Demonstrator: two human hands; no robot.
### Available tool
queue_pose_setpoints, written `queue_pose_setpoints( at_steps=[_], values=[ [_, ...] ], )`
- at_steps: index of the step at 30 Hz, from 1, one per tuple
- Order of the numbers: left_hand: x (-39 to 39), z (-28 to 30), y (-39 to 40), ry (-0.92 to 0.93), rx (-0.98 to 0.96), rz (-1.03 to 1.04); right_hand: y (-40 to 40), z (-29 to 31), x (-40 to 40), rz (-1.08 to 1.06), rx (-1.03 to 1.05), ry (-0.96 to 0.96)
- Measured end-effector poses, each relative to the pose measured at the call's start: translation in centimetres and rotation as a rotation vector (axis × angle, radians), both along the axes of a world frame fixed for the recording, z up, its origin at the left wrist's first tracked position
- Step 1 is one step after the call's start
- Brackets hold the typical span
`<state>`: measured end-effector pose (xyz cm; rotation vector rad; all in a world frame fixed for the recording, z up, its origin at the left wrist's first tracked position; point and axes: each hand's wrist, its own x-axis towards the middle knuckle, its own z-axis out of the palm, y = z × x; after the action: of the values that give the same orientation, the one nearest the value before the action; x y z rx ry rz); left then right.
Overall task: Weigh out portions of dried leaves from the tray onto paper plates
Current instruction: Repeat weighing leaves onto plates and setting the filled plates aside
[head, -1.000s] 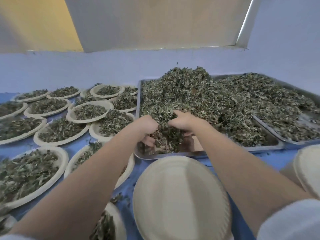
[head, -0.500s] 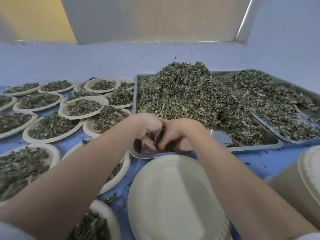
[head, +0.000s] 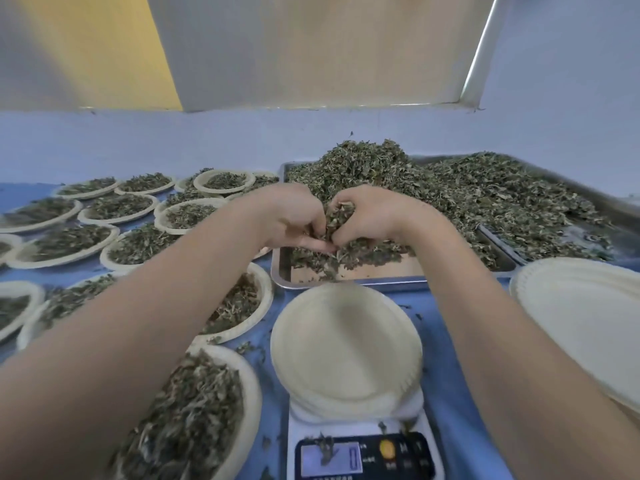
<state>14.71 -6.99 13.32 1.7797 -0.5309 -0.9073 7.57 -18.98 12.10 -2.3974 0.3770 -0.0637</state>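
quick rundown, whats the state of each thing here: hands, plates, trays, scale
left hand: fingers curled round a clump of dried leaves
right hand: fingers curled round the same clump, above the near tray
near tray: heaped with leaves, bare patch at the front
far tray: part filled with leaves
scale: on, display lit
plate on scale: empty
plates at left: filled with leaves
stack of plates at right: empty

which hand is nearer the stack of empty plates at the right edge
Right. The right hand is over the tray's near end, closer to the stack of empty plates; the left hand, pressed against it round a clump of leaves, lies farther left.
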Motion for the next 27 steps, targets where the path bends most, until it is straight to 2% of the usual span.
queue_pose_setpoints(
  at_steps=[3, 6, 8, 16, 23, 27],
  values=[
    [-3.4, -0.6, 2.6, -0.033, 0.102, -0.084, 1.7, -0.3, -3.3, 0.061, -0.02, 0.071],
    [-6.2, -1.9, 4.7, -0.027, 0.23, -0.175, 3.1, -1.1, -5.7, 0.178, 0.016, 0.342],
    [-6.8, -2.3, 5.5, -0.078, 0.304, -0.172, 3.3, -1.2, -6.6, 0.221, -0.091, 0.486],
    [-6.5, -0.8, 5.7, -0.324, 0.338, -0.131, 3.3, 0.1, -7.4, 0.12, -0.319, 0.255],
    [-6.3, -1.5, 4.8, -0.431, 0.295, -0.146, 2.8, -1.3, -6.9, 0.134, -0.399, 0.197],
    [-6.2, -1.8, 4.9, -0.42, 0.254, -0.135, 2.8, -2.0, -7.1, 0.091, -0.387, 0.102]
  ],
)
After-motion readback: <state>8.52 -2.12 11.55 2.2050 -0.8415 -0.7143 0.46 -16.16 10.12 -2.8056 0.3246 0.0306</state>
